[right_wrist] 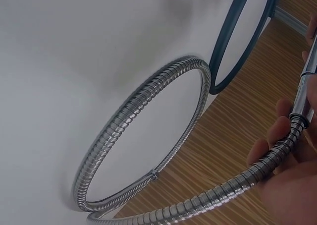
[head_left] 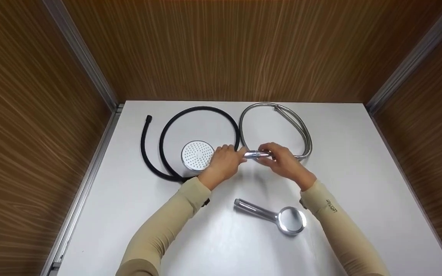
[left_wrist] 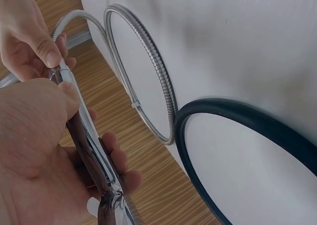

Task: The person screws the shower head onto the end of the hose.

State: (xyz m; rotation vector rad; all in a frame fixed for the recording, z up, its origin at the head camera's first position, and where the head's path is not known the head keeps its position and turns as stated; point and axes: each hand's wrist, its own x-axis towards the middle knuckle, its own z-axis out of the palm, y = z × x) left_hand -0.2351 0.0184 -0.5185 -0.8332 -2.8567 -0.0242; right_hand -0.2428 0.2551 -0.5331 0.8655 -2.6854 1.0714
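Observation:
My left hand (head_left: pixel 225 163) grips the chrome handle (left_wrist: pixel 89 136) of a shower head (head_left: pixel 198 155) with a round white face full of small holes. The fingers of my right hand (head_left: pixel 284 165) hold the smooth end fitting (right_wrist: pixel 301 98) of a silver metal shower hose (right_wrist: pixel 218 201). That fitting meets the end of the handle, in line with it; how far it is screwed on cannot be seen. From my right hand the hose bends away to its coil on the table.
A black hose (head_left: pixel 200 108) lies looped on the white table (head_left: pixel 359 184), touching the silver coil. Nearer the front lies a second shower head (head_left: pixel 291 221), chrome, its handle pointing left. Wood-patterned panels (head_left: pixel 221 50) enclose the back and sides.

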